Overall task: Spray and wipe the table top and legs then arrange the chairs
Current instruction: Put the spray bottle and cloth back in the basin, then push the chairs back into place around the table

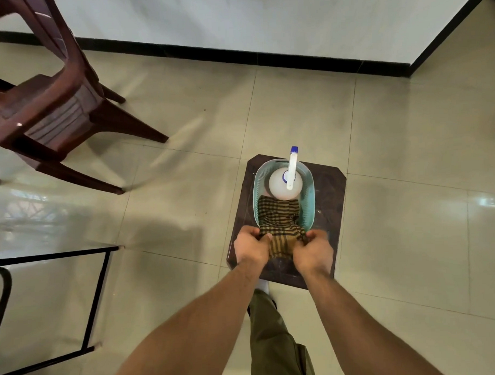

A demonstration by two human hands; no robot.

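Checked cloth [281,233] gripped by the fingers of left hand [252,247] and right hand [313,251], at teal basket's [310,207] 6 o'clock rim. Spray bottle [281,186] upright at 12. Best, I judge: lift cloth straight up, clear of bottle. Table [55,254] at 8.

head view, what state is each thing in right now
left hand: grips the cloth's near edge
right hand: grips the cloth's near edge
cloth: bunched, partly in the basket, draped over its near rim
spray bottle: upright in the basket's far end, untouched
basket: sits on the stool, holds spray bottle and cloth
stool: on the floor, carries the basket
chair: on its legs, untouched
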